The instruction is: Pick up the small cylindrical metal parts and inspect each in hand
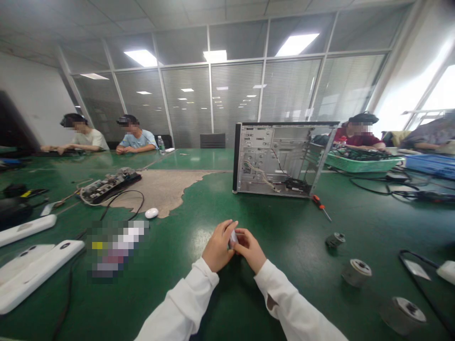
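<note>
My left hand (219, 244) and my right hand (250, 248) meet low over the green table in the middle of the head view. Between their curled fingers is a small pale, whitish piece (233, 237). Most of it is covered by the fingers, so its kind cannot be made out. Both hands are closed on it. Beyond them an open computer case (261, 137) stands on the table, with loose wires inside. A screwdriver (320, 203) with an orange and black handle lies by the case's lower right corner.
Several metal cylinders (357, 273) stand at right. A green basket (362, 163) of parts and black cables (408, 192) lie behind. At left are a circuit assembly (110, 184), a white rounded case (151, 213) and white devices (42, 270). People sit around the table.
</note>
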Motion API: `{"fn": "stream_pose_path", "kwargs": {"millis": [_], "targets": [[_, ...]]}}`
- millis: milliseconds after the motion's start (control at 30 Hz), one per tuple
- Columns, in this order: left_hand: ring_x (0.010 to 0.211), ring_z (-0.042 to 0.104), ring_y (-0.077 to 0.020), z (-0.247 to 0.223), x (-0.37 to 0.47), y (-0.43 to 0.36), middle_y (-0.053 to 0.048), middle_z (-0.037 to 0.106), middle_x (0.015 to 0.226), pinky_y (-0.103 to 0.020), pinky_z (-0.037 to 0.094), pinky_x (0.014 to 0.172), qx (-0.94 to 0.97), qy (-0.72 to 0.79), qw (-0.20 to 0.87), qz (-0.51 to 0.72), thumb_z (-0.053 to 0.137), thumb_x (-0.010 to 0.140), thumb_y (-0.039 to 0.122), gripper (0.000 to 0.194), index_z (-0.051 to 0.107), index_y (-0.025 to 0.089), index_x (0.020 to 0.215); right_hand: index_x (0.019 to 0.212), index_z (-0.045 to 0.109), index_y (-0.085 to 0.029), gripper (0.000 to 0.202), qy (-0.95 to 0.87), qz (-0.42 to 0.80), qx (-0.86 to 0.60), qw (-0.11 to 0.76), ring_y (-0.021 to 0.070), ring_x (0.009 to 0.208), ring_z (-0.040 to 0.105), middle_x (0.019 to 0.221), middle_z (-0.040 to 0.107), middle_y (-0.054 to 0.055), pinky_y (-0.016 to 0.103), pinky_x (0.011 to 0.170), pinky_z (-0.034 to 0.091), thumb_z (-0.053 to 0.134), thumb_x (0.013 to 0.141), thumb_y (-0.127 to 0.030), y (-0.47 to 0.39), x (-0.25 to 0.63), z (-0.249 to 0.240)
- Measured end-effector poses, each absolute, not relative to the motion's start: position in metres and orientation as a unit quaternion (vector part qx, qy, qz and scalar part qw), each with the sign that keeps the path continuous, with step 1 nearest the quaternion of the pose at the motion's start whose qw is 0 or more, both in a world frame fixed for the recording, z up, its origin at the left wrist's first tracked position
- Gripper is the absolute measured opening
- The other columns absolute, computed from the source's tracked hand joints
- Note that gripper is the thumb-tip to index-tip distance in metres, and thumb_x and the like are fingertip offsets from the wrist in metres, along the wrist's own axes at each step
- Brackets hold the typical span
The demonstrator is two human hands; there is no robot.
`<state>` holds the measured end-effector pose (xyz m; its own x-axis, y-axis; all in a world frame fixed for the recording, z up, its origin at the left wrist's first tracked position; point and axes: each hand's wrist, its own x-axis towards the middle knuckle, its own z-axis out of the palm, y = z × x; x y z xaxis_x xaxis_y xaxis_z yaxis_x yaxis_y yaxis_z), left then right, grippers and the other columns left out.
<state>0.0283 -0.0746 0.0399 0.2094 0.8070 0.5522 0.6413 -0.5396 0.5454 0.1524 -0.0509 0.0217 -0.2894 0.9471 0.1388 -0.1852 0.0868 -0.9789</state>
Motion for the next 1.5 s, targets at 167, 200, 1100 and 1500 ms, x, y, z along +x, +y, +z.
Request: {"fn": "stream_pose_path", "kwargs": {"millis": [167, 200, 1100, 1500], "targets": [[0.117, 0.031, -0.0211, 0.038, 0.03, -0.075, -0.009, 0.035, 0.124, -0.042, 0.028, 0.097, 0.795, 0.471, 0.065, 0.378, 0.047, 0.059, 0.0, 0.069, 0.031, 0.023, 0.123, 0.088, 0.051, -0.019, 0.042, -0.516, 0.613, -0.338, 0.493, 0.0145, 0.066, 0.056, 0.066, 0.06, -0.002, 0.029, 0.064, 0.042, 0.065, 0.049, -0.014, -0.048, 0.154, 0.018], [0.117, 0.03, -0.021, 0.039, 0.031, -0.075, -0.009, 0.035, 0.124, -0.042, 0.029, 0.097, 0.791, 0.469, 0.069, 0.386, 0.048, 0.06, 0.0, 0.069, 0.031, 0.022, 0.122, 0.088, 0.05, -0.02, 0.043, -0.492, 0.636, -0.337, 0.489, 0.0141, 0.064, 0.056, 0.065, 0.06, -0.002, 0.028, 0.062, 0.042, 0.065, 0.048, -0.014, -0.047, 0.154, 0.019], [0.075, 0.06, -0.0158, 0.041, 0.027, -0.065, -0.007, 0.059, 0.086, -0.034, 0.046, 0.077, 0.36, 0.412, 0.558, 0.623, 0.067, 0.061, 0.026, 0.055, 0.038, 0.017, 0.107, 0.076, 0.056, -0.012, 0.028, -0.274, 0.851, -0.298, 0.334, 0.0123, 0.052, 0.059, 0.061, 0.065, 0.007, 0.022, 0.052, 0.042, 0.043, 0.076, -0.036, -0.042, 0.166, 0.034], [0.079, 0.058, -0.0163, 0.034, 0.022, -0.061, -0.007, 0.057, 0.089, -0.034, 0.045, 0.078, 0.415, 0.485, 0.427, 0.64, 0.069, 0.058, 0.029, 0.052, 0.042, 0.016, 0.1, 0.076, 0.06, -0.014, 0.019, -0.282, 0.789, -0.341, 0.425, 0.0095, 0.053, 0.055, 0.064, 0.063, 0.003, 0.02, 0.049, 0.042, 0.058, 0.066, -0.03, -0.041, 0.166, 0.031]]}}
